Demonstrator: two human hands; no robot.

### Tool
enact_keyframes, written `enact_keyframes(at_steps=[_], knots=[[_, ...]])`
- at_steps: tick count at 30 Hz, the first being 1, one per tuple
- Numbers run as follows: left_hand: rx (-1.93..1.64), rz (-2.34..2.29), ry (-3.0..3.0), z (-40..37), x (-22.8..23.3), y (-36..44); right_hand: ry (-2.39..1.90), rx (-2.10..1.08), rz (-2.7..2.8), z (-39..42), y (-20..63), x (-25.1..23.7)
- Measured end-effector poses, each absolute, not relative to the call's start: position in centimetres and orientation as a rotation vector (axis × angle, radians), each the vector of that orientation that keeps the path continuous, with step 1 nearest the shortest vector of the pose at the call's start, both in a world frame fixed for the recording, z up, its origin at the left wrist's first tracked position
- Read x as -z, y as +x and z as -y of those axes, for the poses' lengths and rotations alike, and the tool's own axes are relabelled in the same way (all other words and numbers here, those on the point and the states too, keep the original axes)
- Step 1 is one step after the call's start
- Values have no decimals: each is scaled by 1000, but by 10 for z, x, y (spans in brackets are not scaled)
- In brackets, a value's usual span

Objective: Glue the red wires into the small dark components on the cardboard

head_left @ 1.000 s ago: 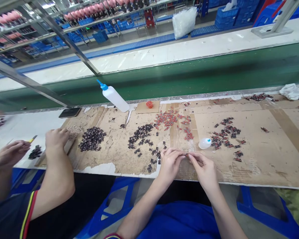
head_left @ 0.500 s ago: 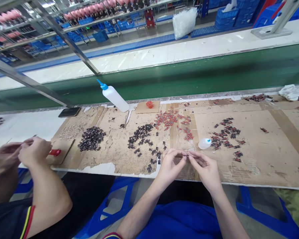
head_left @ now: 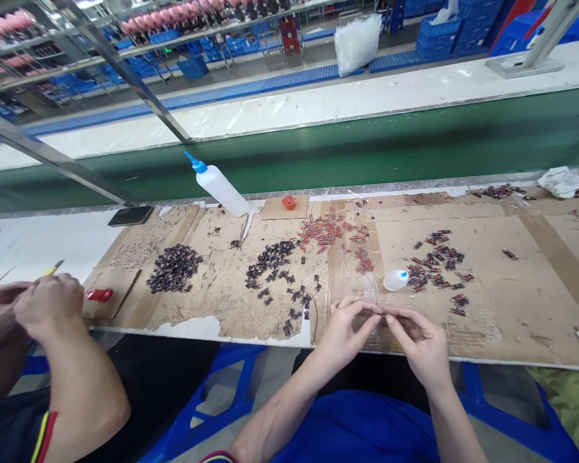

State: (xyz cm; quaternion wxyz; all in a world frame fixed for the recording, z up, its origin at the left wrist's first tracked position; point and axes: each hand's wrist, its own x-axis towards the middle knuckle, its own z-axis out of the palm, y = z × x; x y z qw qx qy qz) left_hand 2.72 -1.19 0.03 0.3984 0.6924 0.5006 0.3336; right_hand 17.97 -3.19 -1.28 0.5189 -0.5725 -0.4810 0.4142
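**Closely paired hands pinch a tiny part at the counter's near edge**

Up close, I see my left hand [head_left: 343, 325] and my right hand [head_left: 417, 341] meeting fingertip to fingertip just above the near edge of the counter [head_left: 511, 321], which is covered in worn, taped cardboard. Between them sits a small dark part [head_left: 381, 314], too small for me to make out in detail. Each grip is narrow, thumb and forefinger pinched onto that part from opposite sides; the other fingers curl loosely.

Just beyond my right hand lies a small white bottle [head_left: 395, 279] on its side. To its right is a scattered pile of dark and red parts [head_left: 437, 260]. Beyond my left hand, a loose pile of black parts [head_left: 275, 263] spreads across the cardboard, and farther back lies a pile of red parts [head_left: 325, 233]. Another dense black heap [head_left: 174, 268] sits well to the left.

At the back edge, a white squeeze bottle with a blue nozzle [head_left: 217, 185] leans over, near a small red cap [head_left: 289, 202]. A dark phone [head_left: 130, 215] lies flat to its left. Behind the counter runs a green conveyor belt [head_left: 367, 148].

At far left, a co-worker's hands [head_left: 29, 305] are clasped together near a red-handled tool [head_left: 99, 295].
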Motion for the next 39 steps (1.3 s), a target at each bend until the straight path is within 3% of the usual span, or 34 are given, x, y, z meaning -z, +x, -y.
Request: enact_keyframes(at_steps=[3,8,12,19,26,33,39], knots=[[-836,-1339,1848,2,0,16,-1502,-738,1177,36,201,14],[-869,-1919,1902,-19,4,-23,-1636,-161,1205,28,224,14],[-889,-2048,1950,-19,13,-37,-1642,32,1458,9,215,20],[-829,-2010,1912,-13,24,-35,-1610,-164,1597,-18,197,32],[-827,-1880,1932,-12,20,-27,-1394,-873,1140,-4,196,21],[-686,-1640,1909,0,17,1,-1328,-895,721,-2,188,18],[-694,-1641,1848,2,16,-1,-1454,-787,873,3,177,22]])
